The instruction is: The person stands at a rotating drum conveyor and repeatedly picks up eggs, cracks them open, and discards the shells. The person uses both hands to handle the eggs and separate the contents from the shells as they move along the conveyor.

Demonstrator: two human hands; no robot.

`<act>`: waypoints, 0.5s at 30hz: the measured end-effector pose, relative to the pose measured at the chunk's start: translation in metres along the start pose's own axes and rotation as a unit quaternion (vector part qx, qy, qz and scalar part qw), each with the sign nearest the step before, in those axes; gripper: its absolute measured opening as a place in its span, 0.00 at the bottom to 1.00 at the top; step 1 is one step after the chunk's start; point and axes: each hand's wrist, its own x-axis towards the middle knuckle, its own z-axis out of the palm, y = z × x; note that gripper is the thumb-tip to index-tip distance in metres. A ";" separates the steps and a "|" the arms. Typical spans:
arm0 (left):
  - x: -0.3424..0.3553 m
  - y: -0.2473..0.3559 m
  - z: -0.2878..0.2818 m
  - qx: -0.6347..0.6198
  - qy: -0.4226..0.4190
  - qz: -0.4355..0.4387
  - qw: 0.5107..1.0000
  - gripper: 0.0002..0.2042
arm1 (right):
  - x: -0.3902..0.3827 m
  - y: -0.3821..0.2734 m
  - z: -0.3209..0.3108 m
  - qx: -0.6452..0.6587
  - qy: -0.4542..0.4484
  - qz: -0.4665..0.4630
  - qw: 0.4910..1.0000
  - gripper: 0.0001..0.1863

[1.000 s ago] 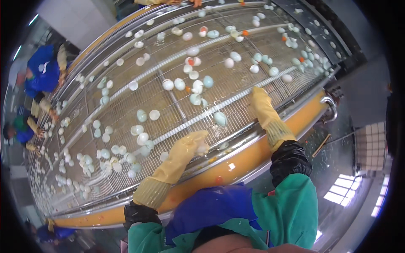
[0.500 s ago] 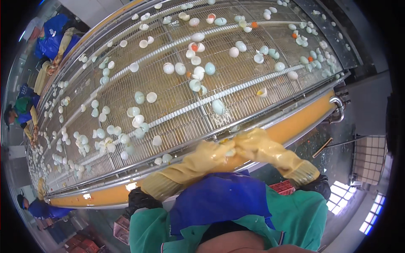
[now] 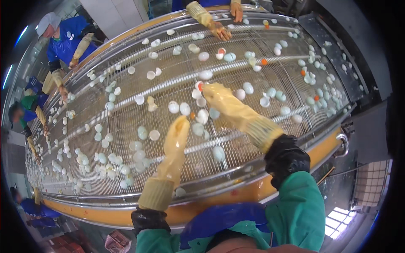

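Over the wire-mesh belt [image 3: 118, 141] reach both my hands, in yellow rubber gloves. My left hand [image 3: 176, 137] points away from me with its fingers stretched out and nothing seen in them; just beyond its tip lies a pale egg [image 3: 184, 109]. Farther out and to the right, my right hand [image 3: 218, 97] bends down at a broken shell with orange-red inside [image 3: 199, 86]. Its fingertips are at the shell, but their undersides are hidden. White shells [image 3: 196, 93] and a pinkish egg [image 3: 239, 94] lie close to that hand.
Pale blue and white eggs and shells lie scattered over the belt, with a cluster [image 3: 322, 99] at the right. A yellow edge rail [image 3: 236, 197] runs before me. A co-worker's gloved hand [image 3: 220, 31] reaches in from the far side. Several co-workers stand along the left.
Both my hands have moved from together at the near rail out over the belt, apart from each other. A co-worker's hands have come into view at the far side.
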 end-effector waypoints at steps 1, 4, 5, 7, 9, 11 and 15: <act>0.001 -0.005 0.007 -0.017 -0.012 -0.012 1.000 0.23 | 0.029 0.001 0.005 -0.020 -0.045 0.040 0.998 0.18; 0.009 -0.023 0.018 -0.041 -0.065 -0.045 0.996 0.21 | 0.113 0.005 0.043 -0.351 -0.155 0.017 0.923 0.20; 0.014 -0.033 0.020 -0.032 -0.101 -0.053 0.993 0.21 | 0.122 0.017 0.053 -0.360 -0.118 0.032 0.925 0.17; 0.020 -0.043 0.028 -0.046 -0.056 -0.127 0.989 0.21 | 0.135 0.026 0.072 -0.305 -0.082 0.061 0.947 0.18; 0.016 -0.049 0.024 -0.176 -0.011 -0.143 0.974 0.18 | 0.130 0.017 0.080 -0.199 -0.130 0.002 0.971 0.24; 0.018 0.000 0.061 0.055 -0.029 -0.042 0.997 0.12 | 0.147 0.132 0.033 -0.131 -0.005 -0.030 0.991 0.23; 0.011 -0.001 0.069 -0.212 -0.091 -0.057 0.971 0.07 | 0.137 0.191 0.009 -0.355 0.045 -0.104 0.928 0.16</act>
